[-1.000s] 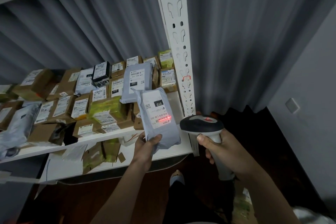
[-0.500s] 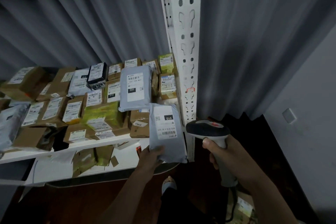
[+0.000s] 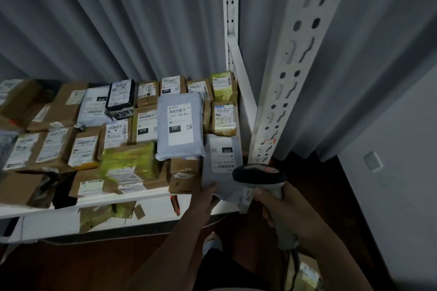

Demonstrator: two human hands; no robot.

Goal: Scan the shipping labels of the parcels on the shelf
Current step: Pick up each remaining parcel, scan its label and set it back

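The left hand (image 3: pixel 205 198) holds the lower edge of a soft grey plastic mailer bag with a white "010" shipping label (image 3: pixel 222 160), fingers curled under it and thumb on top. A second ago this bag was lifted off the shelf with a red scan line across its label; now it lies at the right front corner of the white metal shelf (image 3: pixel 146 198), just beside the perforated white upright post (image 3: pixel 283 92), and the red line is gone. The right hand (image 3: pixel 281 208) grips the handle of a grey and black handheld barcode scanner (image 3: pixel 260 176), fingers wrapped round it; its head sits just in front of the bag's label, closer than before. Behind the bag a larger grey mailer bag labelled "231" (image 3: pixel 181 129) leans over brown cardboard parcels (image 3: pixel 184 176), unmoved. A yellow-green taped parcel (image 3: pixel 128 162) lies to their left. Grey curtains (image 3: pixel 118 19) hang behind the shelf.
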